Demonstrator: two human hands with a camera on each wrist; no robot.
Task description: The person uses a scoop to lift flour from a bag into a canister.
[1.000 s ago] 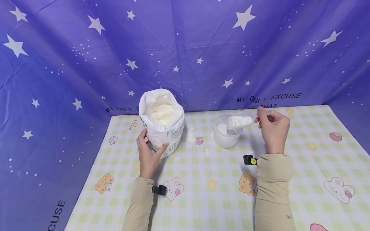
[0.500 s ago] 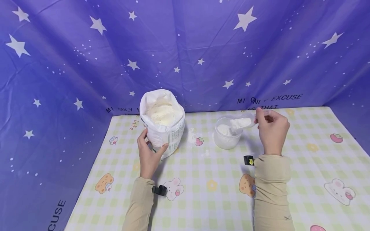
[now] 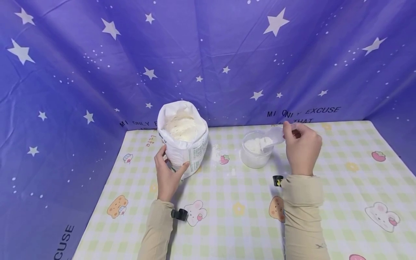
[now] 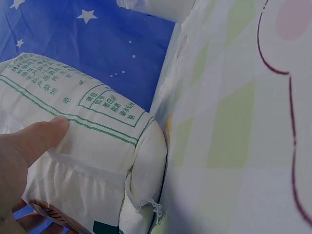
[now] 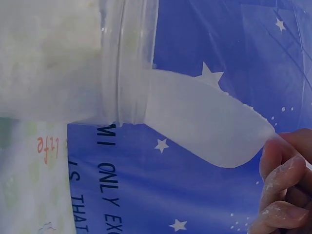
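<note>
A white sack (image 3: 191, 155) of pale flour-like powder stands upright with its top gaping. My left hand (image 3: 169, 180) grips its near lower side, thumb on the green-printed face (image 4: 63, 97) and fingers round the other side. To the right stands a clear round plastic tub (image 3: 255, 159) part filled with white powder. My right hand (image 3: 303, 148) pinches the handle of a translucent plastic scoop (image 3: 276, 135). The scoop's front end tips down inside the tub's mouth with powder at it. In the right wrist view the scoop (image 5: 209, 122) slants out of the tub, and powder dusts my fingers (image 5: 282, 175).
A green-checked tablecloth (image 3: 227, 216) with cartoon prints covers the table. Spilled powder (image 3: 216, 153) lies between the sack and the tub. A purple star-patterned curtain (image 3: 195, 43) hangs close behind both.
My right hand has shifted slightly left and tipped the scoop, so its powder has slid toward the tub. The powder in the tub looks higher. My left hand stays on the sack.
</note>
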